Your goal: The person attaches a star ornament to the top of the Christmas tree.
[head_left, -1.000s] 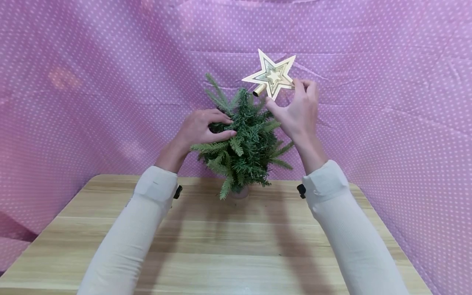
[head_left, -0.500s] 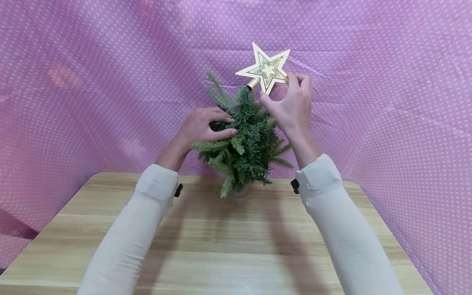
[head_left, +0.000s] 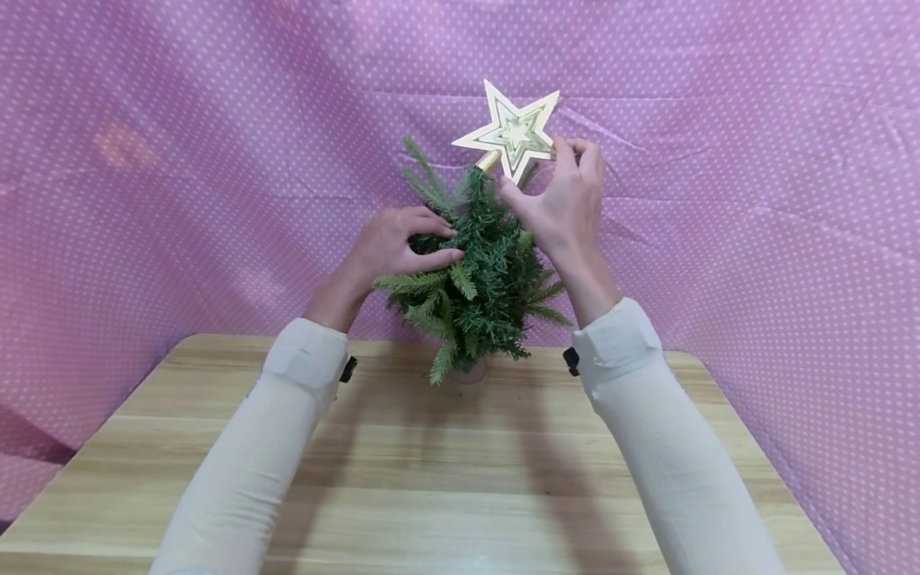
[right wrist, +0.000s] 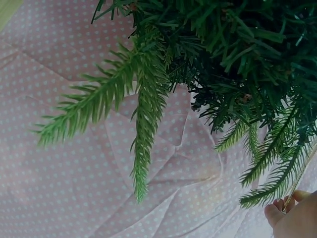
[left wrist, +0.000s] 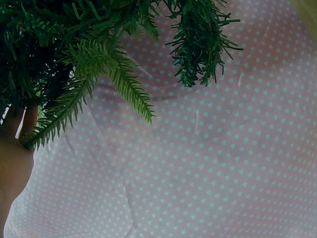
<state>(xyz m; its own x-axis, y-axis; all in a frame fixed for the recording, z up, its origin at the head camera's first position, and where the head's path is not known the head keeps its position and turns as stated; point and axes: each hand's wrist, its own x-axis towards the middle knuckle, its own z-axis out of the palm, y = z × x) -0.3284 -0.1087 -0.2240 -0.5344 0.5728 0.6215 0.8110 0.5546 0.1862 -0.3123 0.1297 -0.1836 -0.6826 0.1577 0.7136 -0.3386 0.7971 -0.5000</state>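
A small green artificial Christmas tree (head_left: 496, 279) stands at the table's far side, its lower stem and base (head_left: 471, 372) partly hidden by branches. My left hand (head_left: 394, 242) holds its left side, thumb and fingers curled round the upper part; some fingertips vanish among the needles. My right hand (head_left: 566, 204) pinches a gold star tree topper (head_left: 515, 132) by its right and lower points. The star's short tubular socket (head_left: 489, 160) sits at the tree's tip, tilted to the right. In the right wrist view, only the star's thin edge shows by the fingers (right wrist: 277, 210).
The wood-grain table (head_left: 431, 471) spreads below both forearms. A pink cloth with white dots (head_left: 251, 160) hangs behind the tree and along both sides. Branches (head_left: 549, 302) stick out to the tree's left and right.
My right hand has carried the star left and slightly up, from beside the tree's tip onto it; the socket's dark opening is now out of sight. The left hand has stayed almost still.
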